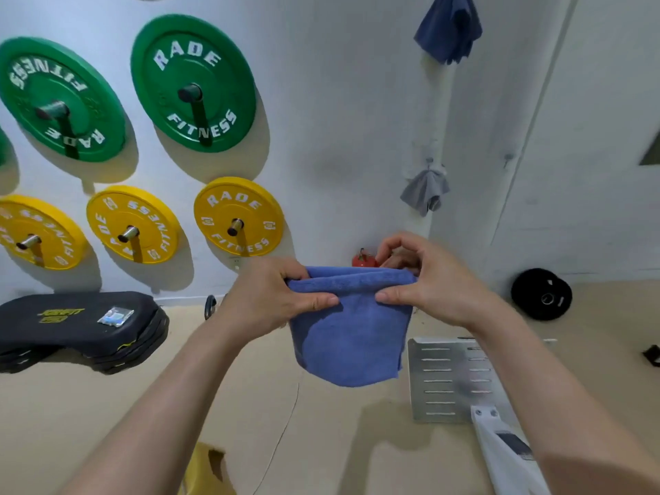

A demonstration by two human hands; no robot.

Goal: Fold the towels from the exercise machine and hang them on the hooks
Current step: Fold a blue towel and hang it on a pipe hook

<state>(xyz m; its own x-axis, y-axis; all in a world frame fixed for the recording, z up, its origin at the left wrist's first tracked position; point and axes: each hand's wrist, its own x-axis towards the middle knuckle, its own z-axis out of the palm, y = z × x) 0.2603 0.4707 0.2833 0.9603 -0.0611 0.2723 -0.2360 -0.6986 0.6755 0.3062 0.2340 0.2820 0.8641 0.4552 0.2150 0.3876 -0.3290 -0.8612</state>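
Between both hands point(353, 291), folded blue towel point(351, 337).

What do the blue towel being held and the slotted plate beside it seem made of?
The blue towel: soft microfibre or terry cloth, by its fuzzy matte nap and limp folds. The slotted plate: probably bare metal, perhaps aluminium; dull silvery sheen, cut slots.

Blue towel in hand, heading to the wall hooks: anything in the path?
Nothing visible. The left hand and right hand pinch the blue towel in mid-air, with open space up to the wall. What looks like a bare hook sits right of the grey towel; a dark towel hangs higher.
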